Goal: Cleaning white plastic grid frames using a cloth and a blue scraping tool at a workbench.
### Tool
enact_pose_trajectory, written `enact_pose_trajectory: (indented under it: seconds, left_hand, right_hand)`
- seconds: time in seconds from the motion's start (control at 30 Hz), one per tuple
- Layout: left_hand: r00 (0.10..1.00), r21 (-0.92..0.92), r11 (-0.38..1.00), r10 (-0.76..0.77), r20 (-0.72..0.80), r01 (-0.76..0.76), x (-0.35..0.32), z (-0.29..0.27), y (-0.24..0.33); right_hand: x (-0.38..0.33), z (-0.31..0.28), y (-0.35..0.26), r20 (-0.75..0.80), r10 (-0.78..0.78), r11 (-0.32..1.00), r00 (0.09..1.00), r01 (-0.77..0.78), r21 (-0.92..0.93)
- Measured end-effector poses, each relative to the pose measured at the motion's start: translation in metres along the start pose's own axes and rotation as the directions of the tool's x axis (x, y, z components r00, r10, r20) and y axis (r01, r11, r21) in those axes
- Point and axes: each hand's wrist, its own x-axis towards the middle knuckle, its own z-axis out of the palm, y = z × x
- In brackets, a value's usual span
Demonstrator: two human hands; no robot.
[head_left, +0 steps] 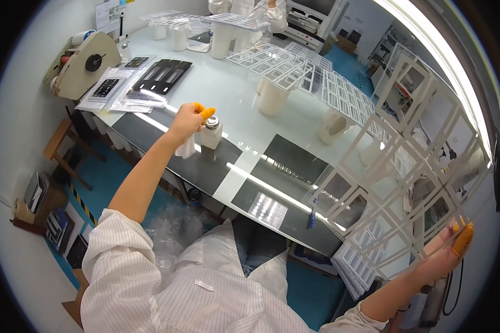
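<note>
My right hand [449, 247], with orange finger cots, pinches the lower corner of a large transparent sheet printed with white rectangular frames [391, 136]. The sheet is held up and tilted at the right, so the room shows through it. Over the front edge of the table, my left hand [190, 122], also in orange finger cots, is closed on a white wiping cloth [188, 148] that hangs below the fingers. Right beside that hand stands a whitish dispenser bottle with a metal cap [211, 133]; whether the fingers touch it I cannot tell.
Dark panels [283, 166] lie on the glossy table [228, 83]. More framed sheets [286, 65] rest on white cups [273, 97]. Black strips [164, 76] and a tape-roll machine [89, 61] are at the left. A blue pen-like tool [313, 212] lies near a sheet stack [361, 258]. Another person [244, 8] is across the table.
</note>
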Motion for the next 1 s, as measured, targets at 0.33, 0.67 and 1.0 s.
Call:
enact_pose_trajectory:
  seconds: [0.33,0.67,1.0]
  left_hand:
    - [0.931,0.689,0.641,0.333,0.147,-0.338,-0.007,0.016,0.006]
    - [0.882,0.533,0.762,0.105,0.46,-0.368,-0.038,0.056,0.039]
    - [0.845,0.875,0.158,0.385,0.371,-0.457,-0.025,0.034,0.023]
  right_hand:
    - [-0.011,0.025,-0.01,-0.153,-0.045,0.998,0.987,0.039,-0.044]
    - [-0.01,0.03,-0.011,-0.085,-0.041,0.999,0.996,0.04,-0.015]
    - [-0.007,-0.007,0.009,-0.112,-0.089,0.995,0.99,0.083,-0.06]
